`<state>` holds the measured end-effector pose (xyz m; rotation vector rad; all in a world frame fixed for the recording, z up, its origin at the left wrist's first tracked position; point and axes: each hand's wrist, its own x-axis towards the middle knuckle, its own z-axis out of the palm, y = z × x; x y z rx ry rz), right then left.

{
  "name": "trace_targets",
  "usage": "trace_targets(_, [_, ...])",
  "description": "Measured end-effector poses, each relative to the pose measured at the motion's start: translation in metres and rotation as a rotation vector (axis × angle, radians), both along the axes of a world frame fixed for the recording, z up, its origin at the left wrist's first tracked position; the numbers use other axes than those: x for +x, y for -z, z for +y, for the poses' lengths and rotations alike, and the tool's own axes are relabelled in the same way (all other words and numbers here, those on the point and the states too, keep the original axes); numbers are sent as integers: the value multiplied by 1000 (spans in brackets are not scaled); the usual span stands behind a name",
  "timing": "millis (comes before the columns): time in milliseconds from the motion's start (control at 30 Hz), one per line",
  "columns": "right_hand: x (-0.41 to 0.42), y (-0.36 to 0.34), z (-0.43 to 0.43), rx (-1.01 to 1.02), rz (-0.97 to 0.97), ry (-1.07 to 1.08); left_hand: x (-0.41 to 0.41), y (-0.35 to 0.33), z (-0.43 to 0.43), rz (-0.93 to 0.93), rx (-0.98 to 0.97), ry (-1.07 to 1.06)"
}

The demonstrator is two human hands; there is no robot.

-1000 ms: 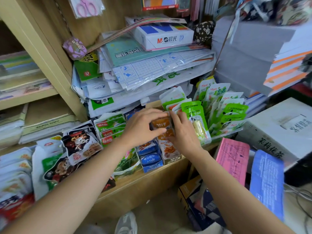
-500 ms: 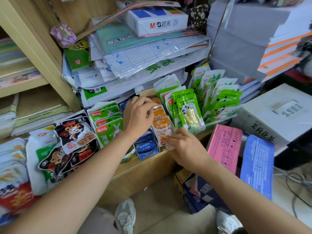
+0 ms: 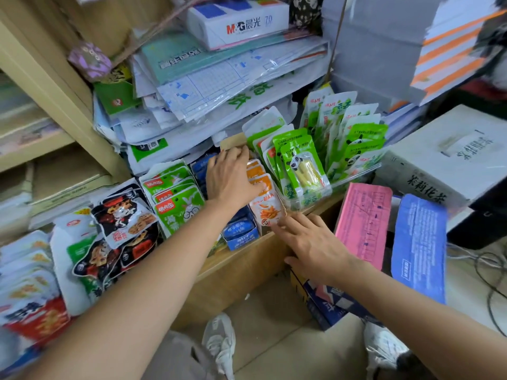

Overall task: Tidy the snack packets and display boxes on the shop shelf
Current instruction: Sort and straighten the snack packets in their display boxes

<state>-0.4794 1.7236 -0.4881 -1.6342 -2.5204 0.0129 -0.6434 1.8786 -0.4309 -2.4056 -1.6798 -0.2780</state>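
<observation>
Head | left hand grip released, resting on three orange packets | right hand grip released, touching frontmost

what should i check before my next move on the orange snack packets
1. Left hand steadying the orange packets: lies flat over the back of the row. ok
2. Right hand free to work: open, fingertips at the front packet's lower edge. ok
3. Orange row standing straight: the front packet leans out toward the edge of the shelf. not ok
4. Blue packets clear of the orange row: tight beside it, partly hidden under the left wrist. cannot tell
5. Panda packets tidy: the back ones fan out unevenly. not ok
</observation>
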Motion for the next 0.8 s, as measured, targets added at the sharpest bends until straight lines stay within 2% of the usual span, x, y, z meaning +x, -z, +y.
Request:
trace_targets(133, [-1,-3,4,5,21,16,-8,-4,3,62,-29,10])
trace_targets(233, [-2,-6,6,-3,36,25,-9,-12,9,111,-85,-77])
trace_targets(367, [-2,-10,9,-4,66,20,-1,-11,5,-16,-175,-157])
trace_targets(500, [1,-16,12,19,122,13,-16,-13,-8,-196,-270,-72])
trace_targets(633, [2,-26,21,79,203,64,-52,-22,-32,-431,-116,1])
trace_targets(800, [-10,-35,37,120,234,98,-86,-3,-71,-300,-81,23])
